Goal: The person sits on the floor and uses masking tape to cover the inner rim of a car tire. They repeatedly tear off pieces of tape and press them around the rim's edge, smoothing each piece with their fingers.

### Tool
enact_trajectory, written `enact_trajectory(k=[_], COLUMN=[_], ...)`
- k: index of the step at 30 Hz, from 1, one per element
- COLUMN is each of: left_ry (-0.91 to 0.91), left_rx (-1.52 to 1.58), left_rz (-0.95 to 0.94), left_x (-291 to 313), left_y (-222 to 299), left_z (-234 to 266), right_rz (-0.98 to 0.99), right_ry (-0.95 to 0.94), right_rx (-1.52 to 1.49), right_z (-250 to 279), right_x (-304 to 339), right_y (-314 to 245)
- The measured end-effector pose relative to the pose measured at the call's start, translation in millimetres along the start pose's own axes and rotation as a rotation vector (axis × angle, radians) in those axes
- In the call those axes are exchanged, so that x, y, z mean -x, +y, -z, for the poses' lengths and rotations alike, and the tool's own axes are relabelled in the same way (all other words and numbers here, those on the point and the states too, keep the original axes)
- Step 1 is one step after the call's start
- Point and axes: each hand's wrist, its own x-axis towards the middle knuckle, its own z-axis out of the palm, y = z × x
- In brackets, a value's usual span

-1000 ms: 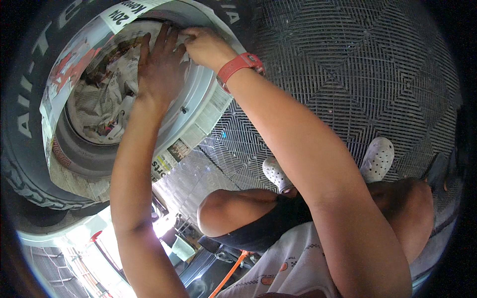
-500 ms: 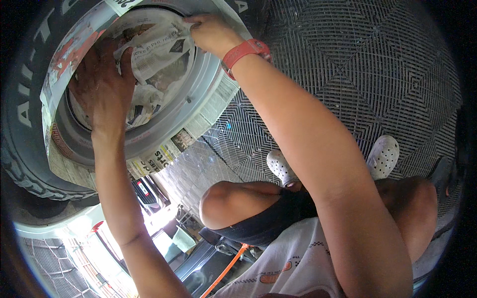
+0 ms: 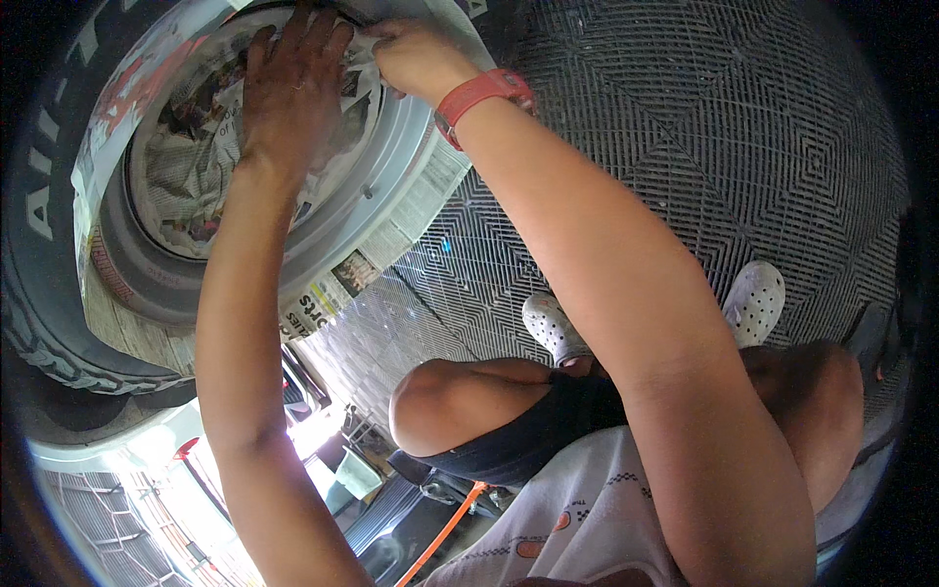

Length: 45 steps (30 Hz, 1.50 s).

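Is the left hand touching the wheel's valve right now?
Apart: the head view shows the left hand spread over the newspaper, with paper and some grey rim visible between it and the valve.

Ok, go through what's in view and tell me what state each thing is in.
Left hand: spread, over inner newspaper
Right hand: partly curled, at the rim
Inner newspaper: crumpled
Outer newspaper: around the rim, covering part of the tire
Red watch: strapped on the right wrist
White shoes: on the person's feet
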Motion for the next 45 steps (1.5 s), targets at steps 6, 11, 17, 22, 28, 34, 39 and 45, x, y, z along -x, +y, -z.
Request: enact_trajectory(k=[6,11,17,22,28,34,39,45], left_ry=[-0.192,-0.281,-0.353,-0.384,-0.414,-0.323,-0.278,-0.344], left_rx=[0.128,0.128,0.019,-0.003,0.015,0.064,0.081,0.053], left_rz=[-0.081,-0.078,-0.121,-0.122,-0.112,-0.111,-0.126,-0.134], left_x=[-4,-9,-2,-3,-9,-3,-4,-2], left_y=[8,12,8,7,10,10,7,9], left_z=[-2,8,8,7,17,10,6,6], right_rz=[0.093,0.227,0.190,0.222,0.150,0.195,0.142,0.185], right_ry=[0.030,0.372,0.274,0.343,0.314,0.340,0.315,0.316], right_rx=[-0.006,0.008,0.055,0.181,0.152,0.215,0.331,0.332], right_z=[4,-4,8,6,3,-8,-12,-15], right_x=[6,29,65,54,48,64,56,76], right_y=[2,4,3,17,21,19,17,13])
